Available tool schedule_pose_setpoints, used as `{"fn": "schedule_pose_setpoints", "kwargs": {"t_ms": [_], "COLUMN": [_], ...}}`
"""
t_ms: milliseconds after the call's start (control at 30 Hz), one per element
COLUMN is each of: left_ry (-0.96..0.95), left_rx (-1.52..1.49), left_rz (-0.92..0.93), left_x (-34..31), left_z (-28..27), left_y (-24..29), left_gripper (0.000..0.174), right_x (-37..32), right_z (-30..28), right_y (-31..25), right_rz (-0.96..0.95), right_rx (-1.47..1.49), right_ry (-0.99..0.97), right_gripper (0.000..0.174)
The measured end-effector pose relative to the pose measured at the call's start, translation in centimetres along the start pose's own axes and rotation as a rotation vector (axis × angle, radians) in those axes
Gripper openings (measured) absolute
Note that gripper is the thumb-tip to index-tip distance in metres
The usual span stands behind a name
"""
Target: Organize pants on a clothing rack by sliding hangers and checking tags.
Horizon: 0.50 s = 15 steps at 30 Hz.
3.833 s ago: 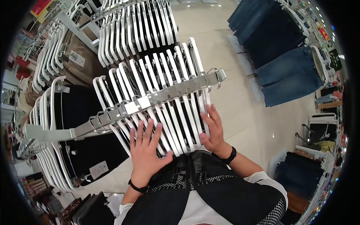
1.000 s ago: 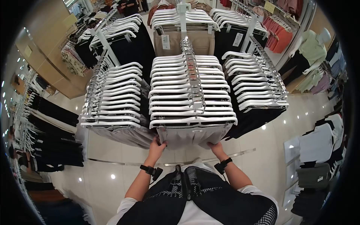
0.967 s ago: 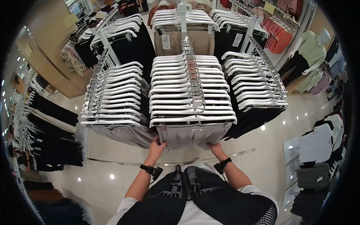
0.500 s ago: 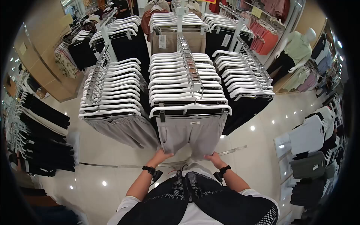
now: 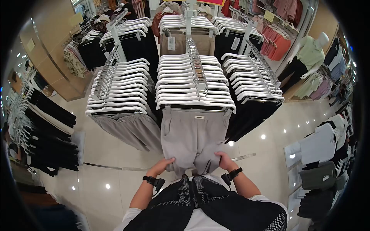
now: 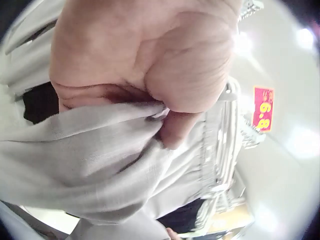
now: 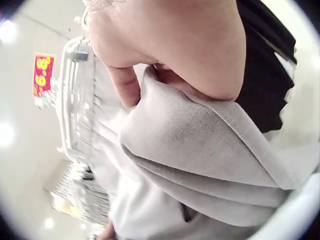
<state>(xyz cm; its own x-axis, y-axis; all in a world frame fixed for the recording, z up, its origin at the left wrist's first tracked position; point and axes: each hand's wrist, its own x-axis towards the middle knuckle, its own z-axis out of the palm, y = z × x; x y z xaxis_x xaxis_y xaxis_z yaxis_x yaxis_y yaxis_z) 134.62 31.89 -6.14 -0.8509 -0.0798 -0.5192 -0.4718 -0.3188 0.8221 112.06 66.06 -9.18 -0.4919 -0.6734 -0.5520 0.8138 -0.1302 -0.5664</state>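
Observation:
A pair of light grey trousers point(image 5: 194, 129) hangs by its waistband from the front white hanger point(image 5: 195, 103) of the middle row. My left hand point(image 5: 161, 167) grips its left edge low on the leg, the cloth drawn out toward my body. At the opposite edge, my right hand point(image 5: 226, 161) holds the other leg at about the same height. In the left wrist view, folds of the trousers point(image 6: 95, 155) bunch between thumb and curled fingers. The right wrist view has the cloth point(image 7: 180, 120) pinched the same way, with most fingertips hidden behind it.
More grey trousers point(image 5: 129, 129) hang in the row to the left, dark ones point(image 5: 248, 117) to the right. A metal rail point(image 5: 194, 63) carries the middle hangers. Beyond stands a mannequin point(image 5: 308, 54). Dark garments point(image 5: 52, 134) hang at far left. A metal strip point(image 5: 115, 167) crosses the floor.
Both hands were spread against white hangers, then held the trousers just below the waistband. They have since slid down the legs, drawing the cloth toward me. The head view has turned and shifted.

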Motion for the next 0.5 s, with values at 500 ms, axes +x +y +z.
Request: {"fn": "schedule_pose_setpoints", "kwargs": {"t_ms": [500], "left_ry": [0.05], "left_rx": [-0.677], "left_rz": [0.044], "left_x": [-1.8], "left_z": [8.0], "left_y": [3.9], "left_gripper": [0.059], "right_x": [-3.7], "right_z": [4.0], "right_y": [-11.0], "right_rz": [0.076], "right_rx": [0.252], "right_ry": [-0.479], "right_gripper": [0.071]}}
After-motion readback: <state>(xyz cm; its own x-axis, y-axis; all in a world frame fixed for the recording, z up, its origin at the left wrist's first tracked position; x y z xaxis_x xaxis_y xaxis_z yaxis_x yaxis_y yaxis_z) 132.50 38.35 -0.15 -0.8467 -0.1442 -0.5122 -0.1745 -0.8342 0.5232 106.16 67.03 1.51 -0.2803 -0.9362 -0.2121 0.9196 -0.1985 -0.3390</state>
